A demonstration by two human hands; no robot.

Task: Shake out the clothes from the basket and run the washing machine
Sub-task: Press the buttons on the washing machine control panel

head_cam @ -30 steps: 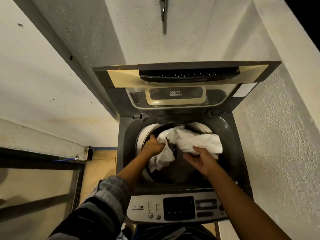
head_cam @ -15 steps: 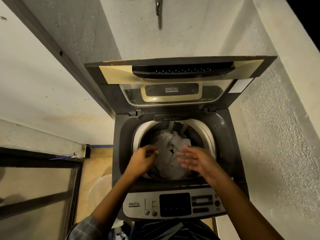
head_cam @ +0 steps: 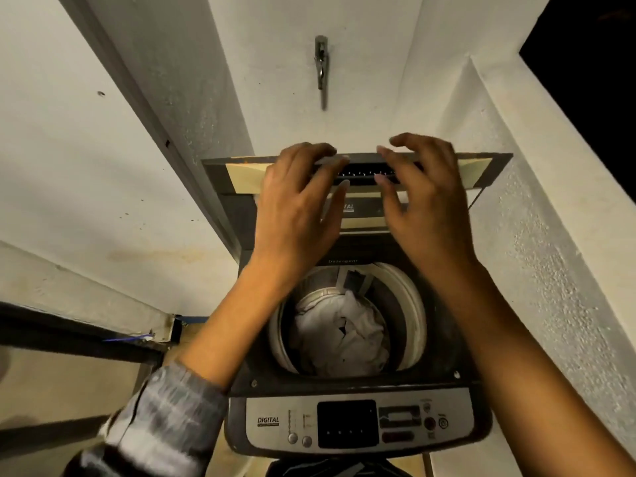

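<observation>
Head view: hands (head_cam: 299,204) at raised lid (head_cam: 481,166).

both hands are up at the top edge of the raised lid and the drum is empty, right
Not quite. The head view shows the drum is not empty: white clothes lie bunched inside it. The rest holds: the left hand and right hand are both up at the top edge of the raised lid.
</observation>
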